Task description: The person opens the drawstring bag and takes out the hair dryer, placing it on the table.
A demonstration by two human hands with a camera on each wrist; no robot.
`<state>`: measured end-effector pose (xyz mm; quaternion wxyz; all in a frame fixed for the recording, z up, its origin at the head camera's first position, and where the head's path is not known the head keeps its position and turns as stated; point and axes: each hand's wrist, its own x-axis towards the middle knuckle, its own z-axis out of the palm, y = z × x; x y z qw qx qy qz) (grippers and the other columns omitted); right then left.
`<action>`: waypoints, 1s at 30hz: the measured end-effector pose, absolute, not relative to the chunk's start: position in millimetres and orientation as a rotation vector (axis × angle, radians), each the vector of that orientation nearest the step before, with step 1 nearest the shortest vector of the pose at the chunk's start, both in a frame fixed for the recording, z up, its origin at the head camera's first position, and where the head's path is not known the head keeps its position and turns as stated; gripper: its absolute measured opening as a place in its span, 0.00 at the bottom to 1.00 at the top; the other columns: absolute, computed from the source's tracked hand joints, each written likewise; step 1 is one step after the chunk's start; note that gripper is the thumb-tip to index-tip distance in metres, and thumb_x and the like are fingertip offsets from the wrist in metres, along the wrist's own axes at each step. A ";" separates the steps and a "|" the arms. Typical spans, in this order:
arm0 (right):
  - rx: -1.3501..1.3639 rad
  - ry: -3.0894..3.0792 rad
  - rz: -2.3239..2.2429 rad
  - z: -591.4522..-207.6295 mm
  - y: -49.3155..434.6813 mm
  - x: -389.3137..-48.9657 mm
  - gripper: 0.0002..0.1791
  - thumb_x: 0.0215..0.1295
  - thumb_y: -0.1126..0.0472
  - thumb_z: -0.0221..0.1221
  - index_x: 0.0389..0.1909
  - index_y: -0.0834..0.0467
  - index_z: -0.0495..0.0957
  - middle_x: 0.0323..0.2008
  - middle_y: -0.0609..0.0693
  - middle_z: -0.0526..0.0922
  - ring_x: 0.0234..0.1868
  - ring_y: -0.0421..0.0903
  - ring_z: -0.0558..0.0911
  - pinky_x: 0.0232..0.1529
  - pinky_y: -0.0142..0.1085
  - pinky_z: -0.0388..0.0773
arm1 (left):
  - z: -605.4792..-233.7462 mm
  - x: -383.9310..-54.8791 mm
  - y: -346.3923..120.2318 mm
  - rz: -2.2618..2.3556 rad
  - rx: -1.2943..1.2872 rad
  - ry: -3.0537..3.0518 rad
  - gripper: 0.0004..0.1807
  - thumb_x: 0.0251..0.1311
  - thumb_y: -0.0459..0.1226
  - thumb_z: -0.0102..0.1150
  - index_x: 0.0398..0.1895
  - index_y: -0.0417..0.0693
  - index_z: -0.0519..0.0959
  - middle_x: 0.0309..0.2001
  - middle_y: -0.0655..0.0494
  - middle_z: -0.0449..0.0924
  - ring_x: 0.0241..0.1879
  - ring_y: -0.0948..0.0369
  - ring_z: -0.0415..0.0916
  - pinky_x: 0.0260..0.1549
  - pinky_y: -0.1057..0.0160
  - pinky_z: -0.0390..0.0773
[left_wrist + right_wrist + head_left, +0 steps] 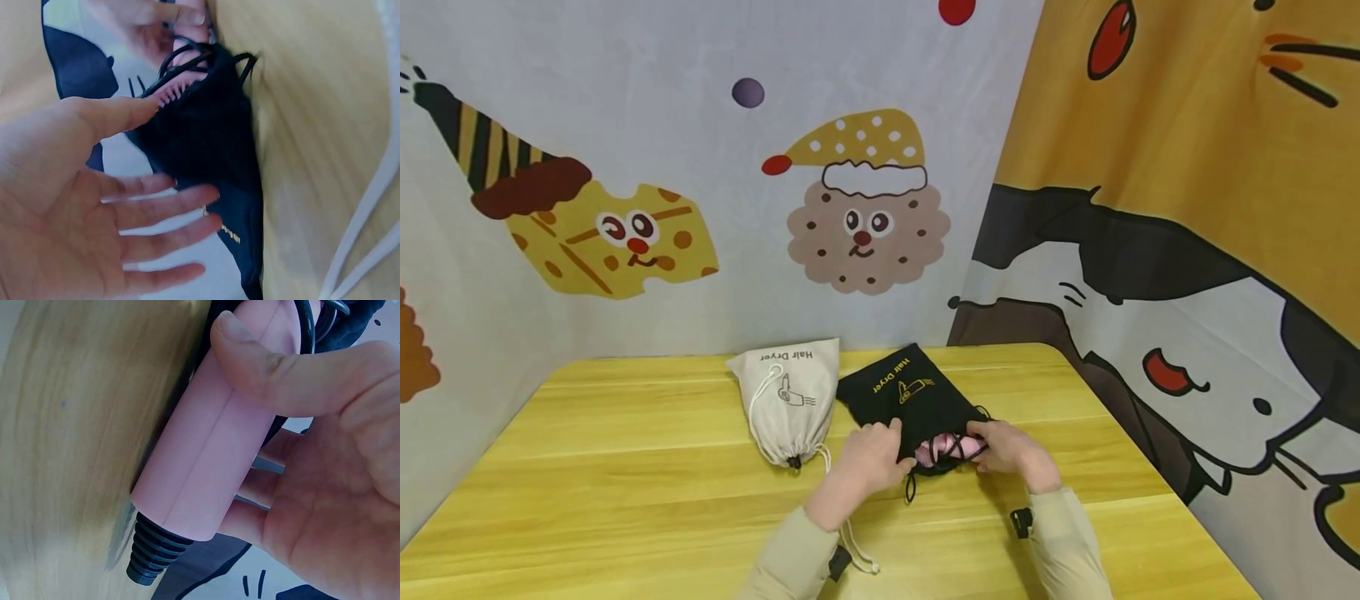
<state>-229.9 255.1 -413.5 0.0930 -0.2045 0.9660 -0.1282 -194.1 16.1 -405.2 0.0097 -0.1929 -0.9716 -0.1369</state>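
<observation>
A black drawstring bag (917,412) printed "Hair Dryer" lies on the table, its mouth toward me. Inside the mouth shows a pink hair dryer (931,451) with black cord loops over it. My right hand (1009,447) holds the dryer's pink handle (200,450), thumb across it and fingers behind, in the right wrist view. A ribbed black cord sleeve (153,550) sticks out of the handle's end. At the bag's left side is my left hand (867,458). Its fingers are extended and spread in the left wrist view, thumb tip right at the bag's mouth.
A cream drawstring bag (793,400), also printed "Hair Dryer", lies left of the black one, its white cord (857,554) trailing toward me under the left arm. Behind the wooden table (625,483) hang cartoon-printed curtains (700,317).
</observation>
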 end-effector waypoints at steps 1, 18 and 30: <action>-0.609 2.870 -0.378 -413.4 255.1 -229.9 0.18 0.45 0.69 0.70 0.31 0.54 0.70 0.29 0.48 0.76 0.32 0.45 0.73 0.37 0.40 0.73 | -405.9 -192.8 18.4 -0.406 -0.568 -3.045 0.32 0.56 0.55 0.60 0.55 0.39 0.73 0.40 0.44 0.83 0.42 0.48 0.81 0.41 0.50 0.79; -0.588 2.874 -0.375 -413.6 254.5 -229.6 0.18 0.45 0.69 0.70 0.31 0.54 0.70 0.29 0.48 0.76 0.33 0.45 0.73 0.37 0.40 0.73 | -425.1 -193.6 37.7 -0.466 -0.297 -2.983 0.23 0.51 0.50 0.60 0.37 0.37 0.77 0.35 0.44 0.83 0.38 0.47 0.78 0.42 0.46 0.74; -0.629 2.892 -0.321 -414.4 255.8 -229.5 0.19 0.44 0.69 0.70 0.34 0.55 0.71 0.33 0.51 0.79 0.37 0.47 0.77 0.42 0.44 0.76 | -427.1 -195.5 35.4 -0.415 -0.343 -2.974 0.19 0.47 0.44 0.63 0.38 0.39 0.77 0.34 0.45 0.83 0.37 0.48 0.77 0.38 0.48 0.74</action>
